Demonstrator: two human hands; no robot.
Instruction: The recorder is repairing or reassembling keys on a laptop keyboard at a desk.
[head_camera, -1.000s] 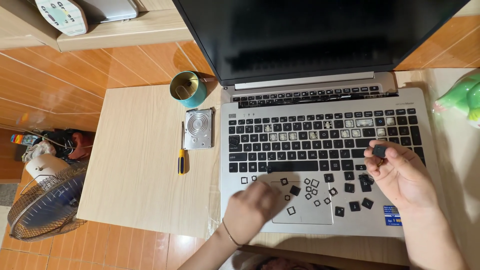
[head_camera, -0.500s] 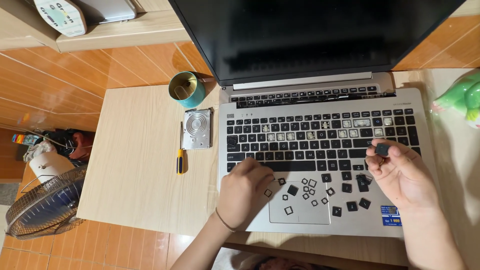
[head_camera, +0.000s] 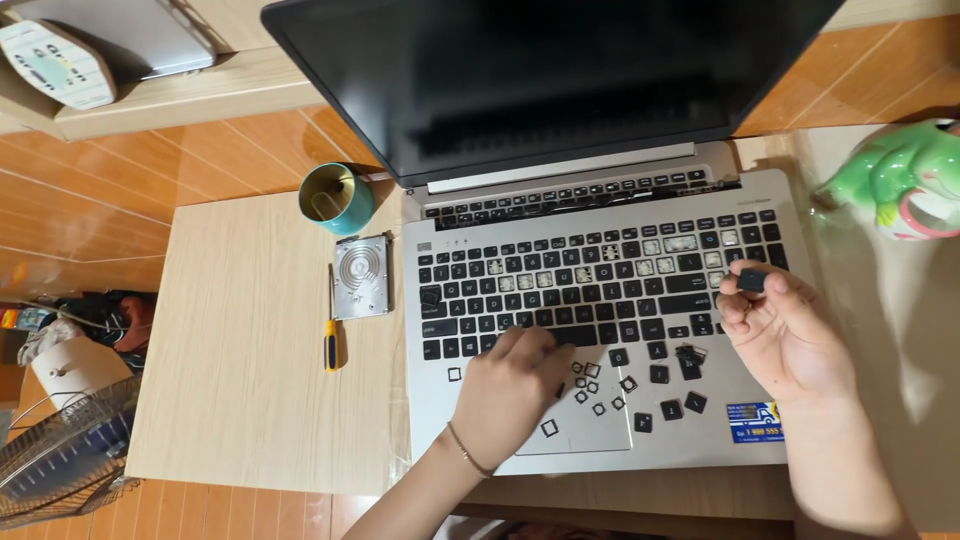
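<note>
Left hand (head_camera: 508, 392) nearest, palm down, fingers curled over touchpad edge, fingertips at keyboard's bottom row; whether it grips anything, cannot tell. Loose keycaps (head_camera: 655, 385) scattered just right of it on laptop (head_camera: 440, 400) palm rest. Right hand (head_camera: 790, 335) farther right, pinching black keycap (head_camera: 752, 281) at fingertips (above keyboard's right end, gaps in rows lie leftward).

Laptop screen (head_camera: 545, 75) at 12 o'clock, dark rectangle, switched off, black bezel, tilted open above the keyboard. Small rectangular sticker (head_camera: 755, 421) on the silver palm rest at about 5 o'clock, blue with a white patch and a strip of red, just beside the right wrist. Rounded white card-like label (head_camera: 55, 62) with pale green markings on the shelf at 10 o'clock, lying tilted.
</note>
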